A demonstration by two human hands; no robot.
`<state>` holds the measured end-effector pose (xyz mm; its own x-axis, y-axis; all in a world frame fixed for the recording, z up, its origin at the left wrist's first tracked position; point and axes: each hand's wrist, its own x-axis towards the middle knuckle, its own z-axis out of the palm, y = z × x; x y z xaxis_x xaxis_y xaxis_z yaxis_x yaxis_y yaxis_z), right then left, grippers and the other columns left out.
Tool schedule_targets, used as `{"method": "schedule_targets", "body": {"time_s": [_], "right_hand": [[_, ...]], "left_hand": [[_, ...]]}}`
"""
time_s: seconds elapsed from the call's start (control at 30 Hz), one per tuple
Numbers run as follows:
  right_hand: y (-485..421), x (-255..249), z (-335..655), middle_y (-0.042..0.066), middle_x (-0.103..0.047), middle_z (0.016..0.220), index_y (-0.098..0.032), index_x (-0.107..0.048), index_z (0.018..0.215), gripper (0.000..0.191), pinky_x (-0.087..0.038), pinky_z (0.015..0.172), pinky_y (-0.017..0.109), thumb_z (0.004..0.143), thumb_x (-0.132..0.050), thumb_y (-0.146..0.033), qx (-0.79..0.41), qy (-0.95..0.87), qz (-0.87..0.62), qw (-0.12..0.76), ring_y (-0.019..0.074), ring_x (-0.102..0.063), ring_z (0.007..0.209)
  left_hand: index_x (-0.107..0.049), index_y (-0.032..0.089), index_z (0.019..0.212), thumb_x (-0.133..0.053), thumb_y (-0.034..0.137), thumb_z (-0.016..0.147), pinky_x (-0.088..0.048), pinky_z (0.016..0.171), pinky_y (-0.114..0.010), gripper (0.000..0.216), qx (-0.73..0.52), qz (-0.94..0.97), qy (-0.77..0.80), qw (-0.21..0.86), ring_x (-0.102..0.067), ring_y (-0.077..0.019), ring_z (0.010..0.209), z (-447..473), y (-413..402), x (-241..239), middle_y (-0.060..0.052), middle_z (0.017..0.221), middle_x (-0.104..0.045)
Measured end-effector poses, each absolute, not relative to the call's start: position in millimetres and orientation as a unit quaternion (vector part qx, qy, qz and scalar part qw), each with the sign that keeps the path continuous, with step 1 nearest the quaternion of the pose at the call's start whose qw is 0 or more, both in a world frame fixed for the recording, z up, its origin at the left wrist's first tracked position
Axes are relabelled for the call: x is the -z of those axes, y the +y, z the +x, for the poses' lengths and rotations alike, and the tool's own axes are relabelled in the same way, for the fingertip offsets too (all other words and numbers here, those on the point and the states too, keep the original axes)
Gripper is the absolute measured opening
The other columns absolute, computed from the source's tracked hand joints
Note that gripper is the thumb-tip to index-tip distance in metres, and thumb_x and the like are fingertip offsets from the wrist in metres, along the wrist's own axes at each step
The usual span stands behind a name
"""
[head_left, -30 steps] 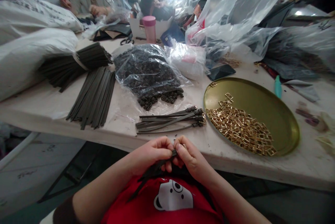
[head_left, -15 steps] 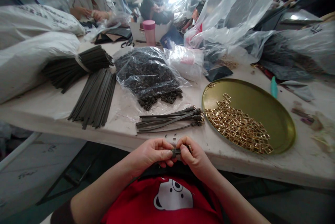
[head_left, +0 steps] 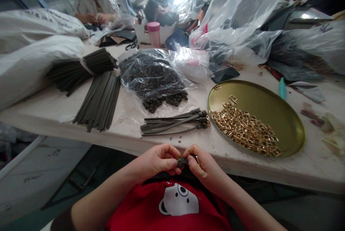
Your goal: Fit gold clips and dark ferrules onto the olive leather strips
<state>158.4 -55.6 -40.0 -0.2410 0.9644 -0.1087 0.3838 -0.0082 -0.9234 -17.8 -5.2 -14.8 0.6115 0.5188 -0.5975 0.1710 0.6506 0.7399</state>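
Note:
My left hand [head_left: 159, 159] and my right hand [head_left: 202, 165] meet just below the table's front edge, above my red shirt. Both pinch a dark strap end with a small dark loop [head_left: 183, 161] between their fingertips; a bit of gold metal shows by my right fingers. On the table just beyond lies a small bunch of finished dark straps [head_left: 172, 122]. To the right sits a round gold tray [head_left: 272, 107] holding several gold buckles [head_left: 246, 130]. A clear bag of small dark loops [head_left: 155, 76] lies behind the straps.
Loose dark strips [head_left: 99, 101] and a tied bundle [head_left: 81, 68] lie at the left beside white sacks [head_left: 32, 62]. A pink bottle [head_left: 154, 34], a phone [head_left: 225, 74] and plastic bags [head_left: 237, 11] crowd the back. Another person [head_left: 93, 6] works at the far end.
My hands have slipped slightly lower and nearer to me, still working the strap end; the long strap that hung down over my shirt a second ago is out of sight.

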Motion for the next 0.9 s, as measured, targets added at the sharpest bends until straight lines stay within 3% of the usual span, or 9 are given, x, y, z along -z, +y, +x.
{"method": "schedule_targets", "body": {"time_s": [0.33, 0.5, 0.7, 0.9], "right_hand": [[-55.1, 37.0, 161.6, 0.000, -0.054, 0.068, -0.020, -0.048, 0.079, 0.011, -0.038, 0.055, 0.025, 0.080, -0.039, -0.015, -0.451, -0.680, -0.509, 0.273, 0.0134, -0.048, 0.061], [-53.0, 43.4, 158.6, 0.000, -0.056, 0.071, -0.020, -0.047, 0.084, 0.011, -0.039, 0.057, 0.025, 0.083, -0.036, -0.016, -0.438, -0.666, -0.534, 0.282, 0.0139, -0.050, 0.063], [-51.9, 41.5, 156.3, 0.004, -0.059, 0.078, -0.019, -0.047, 0.090, 0.015, -0.042, 0.062, 0.027, 0.082, -0.036, -0.015, -0.416, -0.707, -0.511, 0.258, 0.0162, -0.055, 0.070], [-57.3, 44.6, 145.7, 0.005, -0.062, 0.078, -0.018, -0.049, 0.091, 0.018, -0.044, 0.065, 0.028, 0.083, -0.034, -0.013, -0.397, -0.715, -0.511, 0.266, 0.0169, -0.058, 0.072]], "left_hand": [[-0.051, 0.014, 0.084, -0.066, 0.033, 0.069, -0.045, 0.056, -0.022, 0.029, -0.106, 0.404, 0.433, 0.799, -0.059, -0.0108, 0.057, -15.2, -8.6, 31.3, 0.000, 0.066, -0.062], [-0.055, 0.012, 0.078, -0.047, 0.038, 0.082, -0.041, 0.050, -0.020, 0.027, -0.009, 0.512, 0.405, 0.758, -0.055, -0.0089, 0.054, -19.1, -2.7, 15.7, -0.002, 0.069, -0.062], [-0.055, 0.013, 0.066, -0.046, 0.030, 0.080, -0.034, 0.043, -0.016, 0.024, 0.024, 0.542, 0.420, 0.727, -0.045, -0.0063, 0.045, -15.5, 0.8, 8.5, 0.002, 0.054, -0.055], [-0.054, 0.014, 0.075, -0.041, 0.030, 0.082, -0.038, 0.046, -0.018, 0.022, 0.024, 0.565, 0.376, 0.734, -0.048, -0.0078, 0.046, -5.1, -4.2, 18.8, 0.002, 0.058, -0.054]]}}
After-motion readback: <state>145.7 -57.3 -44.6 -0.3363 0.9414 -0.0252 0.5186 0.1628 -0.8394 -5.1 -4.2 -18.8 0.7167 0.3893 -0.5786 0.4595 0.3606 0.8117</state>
